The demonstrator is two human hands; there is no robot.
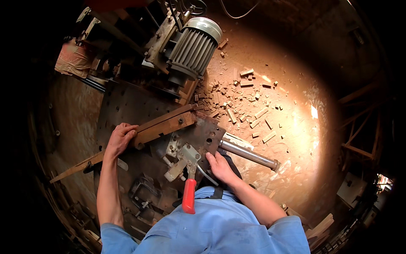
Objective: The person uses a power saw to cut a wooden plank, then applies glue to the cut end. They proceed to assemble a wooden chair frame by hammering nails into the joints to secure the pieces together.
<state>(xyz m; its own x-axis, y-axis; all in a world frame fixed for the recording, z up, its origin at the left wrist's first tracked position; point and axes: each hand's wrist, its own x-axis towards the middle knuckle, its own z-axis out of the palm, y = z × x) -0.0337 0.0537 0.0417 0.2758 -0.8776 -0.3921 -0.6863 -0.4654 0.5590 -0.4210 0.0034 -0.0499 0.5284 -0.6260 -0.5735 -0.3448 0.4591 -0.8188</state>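
My left hand (120, 139) is closed, its fingers pinching the near-left end of a narrow wooden strip (165, 117). The strip lies along a long wooden fence (163, 128), which is fixed across a dark steel table plate (122, 106). At the plate's near right corner, my right hand (220, 167) grips the edge, its thumb on top and its other fingers partly hidden. Between my arms sits a metal toggle clamp (186, 157) with a red handle (189, 195) pointing toward me.
A grey finned electric motor (194, 48) stands at the far side of the plate. To the right, a round steel bar (251, 155) sticks out. Several wood offcuts (254, 122) litter the dusty floor. A reddish cloth-like bundle (74, 58) is at far left.
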